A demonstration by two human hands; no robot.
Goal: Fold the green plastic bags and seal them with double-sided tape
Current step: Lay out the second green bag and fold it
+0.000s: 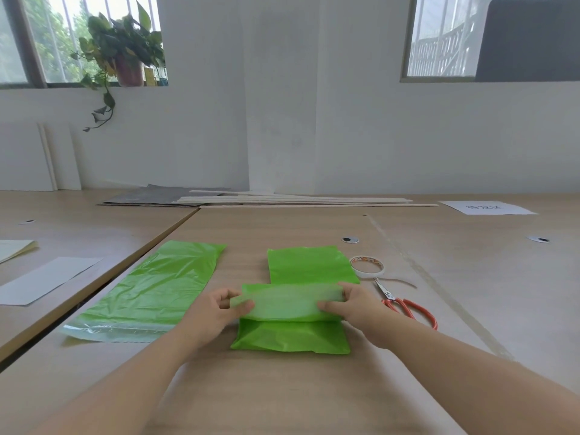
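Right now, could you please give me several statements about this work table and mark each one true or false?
1. The left hand and right hand both pinch the raised fold of the middle green bag. True.
2. The scissors lie to the left of that bag. False: they lie to its right, close to the right hand.
3. The tape roll sits on the table just beyond the scissors. True.
4. The second green bag on the left is folded in half. False: it lies flat and unfolded.
5. A potted plant stands at the left window. True.
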